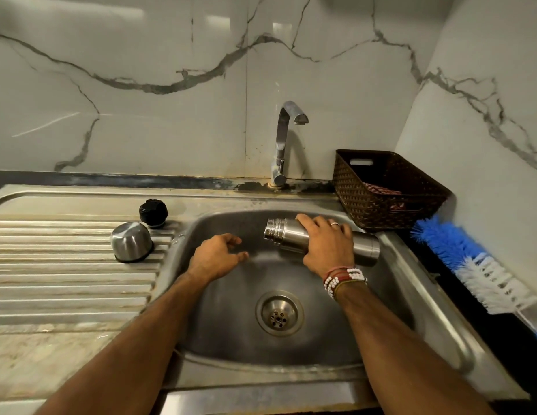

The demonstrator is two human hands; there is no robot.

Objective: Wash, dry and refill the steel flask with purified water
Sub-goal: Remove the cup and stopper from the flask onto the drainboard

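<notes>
While your right hand (327,244) wraps round the steel flask (291,238), held sideways over the sink (231,339), mouth toward your empty, loosely curled left hand (219,256), bring that mouth under the tap (283,139) before turning water on. Its cup (131,241) and black stopper (153,212) sit on the ribbed drainboard (66,280); basket (366,205) and brush (477,265) lie right, below marbled walls (141,115).

Flask (283,237) in sink (321,342), cup (132,241) and stopper (153,213) on drainboard (66,283) left (basket (366,205) behind right).

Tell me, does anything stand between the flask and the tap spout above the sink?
Nothing visible does. The right hand holds the flask sideways over the sink, and the space up to the tap is open.
</notes>
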